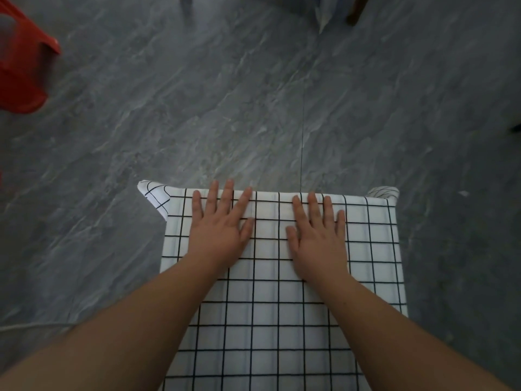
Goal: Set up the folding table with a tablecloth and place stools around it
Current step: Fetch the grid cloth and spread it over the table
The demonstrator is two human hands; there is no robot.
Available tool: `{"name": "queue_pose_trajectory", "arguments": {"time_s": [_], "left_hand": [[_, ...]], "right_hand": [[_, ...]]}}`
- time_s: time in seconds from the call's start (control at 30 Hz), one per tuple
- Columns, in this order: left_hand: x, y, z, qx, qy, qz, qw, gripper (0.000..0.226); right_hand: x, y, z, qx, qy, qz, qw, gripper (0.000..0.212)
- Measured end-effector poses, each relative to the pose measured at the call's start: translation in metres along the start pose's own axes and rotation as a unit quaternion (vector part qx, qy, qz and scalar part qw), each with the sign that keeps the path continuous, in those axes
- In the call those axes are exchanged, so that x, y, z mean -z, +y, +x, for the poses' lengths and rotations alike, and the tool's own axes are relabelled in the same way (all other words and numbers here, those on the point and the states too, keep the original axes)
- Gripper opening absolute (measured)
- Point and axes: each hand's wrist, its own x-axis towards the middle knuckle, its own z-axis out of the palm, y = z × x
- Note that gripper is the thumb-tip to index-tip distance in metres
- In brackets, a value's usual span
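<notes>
Looking down from close in, I am seeing the white cotton tablecloth with a thin black grid (282, 320) lying flat over the folding table, which is hidden beneath it; the cloth is running away from me with its long axis pointing straight ahead. Both forearms are reaching forward over it. The left hand (218, 224) is pressing flat on the cloth, fingers straight and spread, grasping nothing. The right hand (318, 235) is lying the same way just beside it, palm down, holding nothing. Their fingertips are sitting at the far edge of the tabletop, the left a touch farther forward. Beyond them the cloth is dropping over that edge, its far left corner (153, 197) sticking out stiffly. I am judging the cloth nearly settled. The red plastic stool (25, 69) is standing well apart on the grey marbled floor (253, 94), far left, so the left hand is nearer to it.
</notes>
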Motion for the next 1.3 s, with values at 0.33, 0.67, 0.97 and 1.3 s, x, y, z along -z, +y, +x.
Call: {"name": "queue_pose_trajectory", "arguments": {"time_s": [0.33,0.67,0.97,1.3], "left_hand": [[0.002,-0.001,0.0,0.006,0.012,-0.027,1.0,0.068],[0.0,-0.009,-0.012,0.114,0.059,-0.037,0.991,0.066],[-0.004,-0.013,-0.012,0.118,0.043,-0.043,0.991,0.07],[0.009,-0.026,-0.027,0.061,0.093,-0.086,0.99,0.068]], "right_hand": [[0.013,0.011,-0.001,-0.019,0.038,0.046,0.998,0.067],[0.01,0.095,-0.006,-0.076,0.065,0.014,0.995,0.066],[0.001,0.105,-0.005,-0.074,0.054,0.006,0.996,0.069],[0.027,0.106,-0.014,-0.053,0.071,0.08,0.993,0.067]]}}
